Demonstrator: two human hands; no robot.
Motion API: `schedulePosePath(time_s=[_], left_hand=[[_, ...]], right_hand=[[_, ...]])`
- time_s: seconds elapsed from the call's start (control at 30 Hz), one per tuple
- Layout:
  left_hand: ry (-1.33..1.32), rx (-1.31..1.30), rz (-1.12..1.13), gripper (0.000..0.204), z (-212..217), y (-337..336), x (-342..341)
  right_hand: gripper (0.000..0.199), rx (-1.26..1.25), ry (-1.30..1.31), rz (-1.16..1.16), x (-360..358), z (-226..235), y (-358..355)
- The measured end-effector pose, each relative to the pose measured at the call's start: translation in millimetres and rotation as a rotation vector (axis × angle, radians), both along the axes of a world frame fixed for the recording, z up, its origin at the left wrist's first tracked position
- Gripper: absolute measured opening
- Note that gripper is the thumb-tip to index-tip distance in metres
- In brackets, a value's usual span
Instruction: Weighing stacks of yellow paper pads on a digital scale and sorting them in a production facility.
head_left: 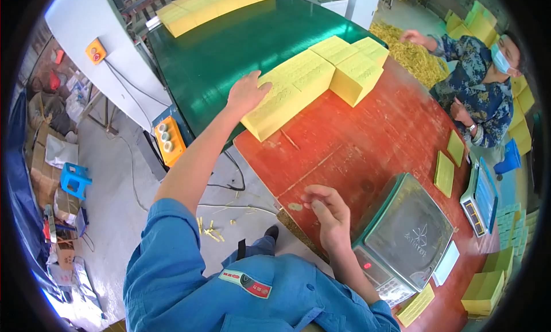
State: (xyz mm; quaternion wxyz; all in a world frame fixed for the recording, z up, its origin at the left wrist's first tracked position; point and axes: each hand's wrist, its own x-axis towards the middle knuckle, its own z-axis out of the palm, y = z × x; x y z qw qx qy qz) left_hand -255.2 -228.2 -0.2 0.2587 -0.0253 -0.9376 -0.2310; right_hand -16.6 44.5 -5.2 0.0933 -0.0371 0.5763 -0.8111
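Note:
My left hand reaches out over the near left end of a long block of stacked yellow paper. Its fingers are stretched and the thumb is spread, resting on or just by the block's top edge. The block lies across the seam between a green belt and a red table. More yellow paper stacks stand against its far right end. My right hand hovers above the table's near edge, fingers loosely bent and thumb apart, with nothing visible in it. Beside it is a scale with a dark, scratched plate.
The green belt carries another yellow row at its far side. On the red table lie thin yellow bundles and a second scale. An orange button box is left; a masked co-worker is right.

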Motion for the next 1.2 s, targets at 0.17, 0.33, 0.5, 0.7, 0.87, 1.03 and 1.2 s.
schedulePosePath(time_s=[0.17,0.33,0.5,0.7,0.87,1.03,1.2], left_hand=[[-0.951,0.380,-0.263,0.069,1.4,-33.3,-54.4],[-1.246,0.733,-0.460,0.065,-16.8,-35.1,-44.9],[-0.820,-0.128,-0.584,0.068,-15.7,32.5,59.7],[-0.355,-0.147,-0.629,0.083,19.7,102.5,198.7],[-0.585,0.109,-0.514,0.052,4.8,109.0,233.6],[-0.622,0.373,-0.542,0.041,-8.0,85.0,229.2],[-0.959,1.656,-0.989,0.044,15.9,302.0,242.4]], right_hand=[[0.025,-0.064,-0.223,0.084,-15.8,-47.2,-34.8],[0.028,-0.297,-0.580,0.234,22.2,-94.1,-48.0],[0.055,-0.457,-0.652,0.176,56.7,-131.0,-45.3],[0.061,-0.756,-0.498,0.091,93.9,-123.1,-17.4],[0.062,-0.622,-0.405,0.117,113.5,-90.2,13.2],[0.064,-0.086,0.238,0.069,128.0,-17.2,86.9],[0.046,0.825,0.782,-0.636,135.7,86.0,179.8]])
